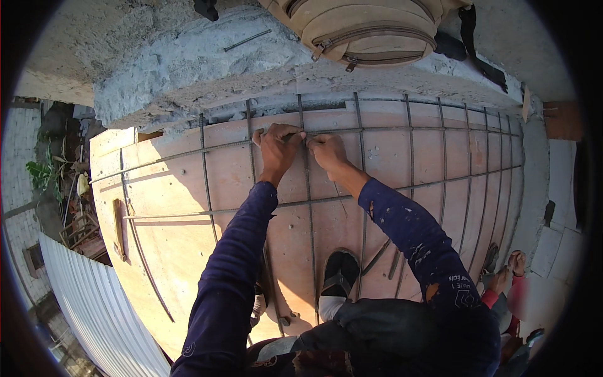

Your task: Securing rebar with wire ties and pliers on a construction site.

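A grid of steel rebar [309,217] lies over pale plywood sheets [163,239]. At a crossing near the concrete ledge, my left hand [278,151] is closed, its fingers pinched beside the bars. Close on its right, my right hand [329,151] pinches at the same crossing, thumb and forefinger together. Whatever is between the fingertips is too small to make out. Below my right hand, a thin dark strand [340,193] crosses the boards near the lower lengthwise bar.
Beyond the grid runs a rough concrete ledge [182,75], with a tan bag [370,28] and a short rod [247,40] on it. A wood strip [118,227] lies at the left. Corrugated sheeting [94,298] sits lower left. Another person's hands [506,274] appear at far right.
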Action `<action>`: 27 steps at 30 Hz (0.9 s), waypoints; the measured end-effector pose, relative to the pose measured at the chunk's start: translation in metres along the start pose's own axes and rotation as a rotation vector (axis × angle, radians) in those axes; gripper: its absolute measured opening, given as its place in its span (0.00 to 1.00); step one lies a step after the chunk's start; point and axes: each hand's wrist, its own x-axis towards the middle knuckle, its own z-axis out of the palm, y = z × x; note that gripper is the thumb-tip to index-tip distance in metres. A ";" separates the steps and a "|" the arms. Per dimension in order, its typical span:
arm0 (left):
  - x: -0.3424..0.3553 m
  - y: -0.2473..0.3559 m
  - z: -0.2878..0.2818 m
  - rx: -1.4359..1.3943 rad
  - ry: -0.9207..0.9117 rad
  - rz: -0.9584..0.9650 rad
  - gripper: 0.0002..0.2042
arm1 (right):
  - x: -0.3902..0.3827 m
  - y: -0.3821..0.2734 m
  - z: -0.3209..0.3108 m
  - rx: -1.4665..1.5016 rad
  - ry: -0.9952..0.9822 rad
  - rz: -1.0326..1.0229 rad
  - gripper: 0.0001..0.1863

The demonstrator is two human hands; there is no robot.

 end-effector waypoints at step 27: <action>-0.005 -0.008 0.004 0.002 0.036 0.271 0.08 | -0.020 -0.052 -0.004 0.058 -0.139 0.003 0.12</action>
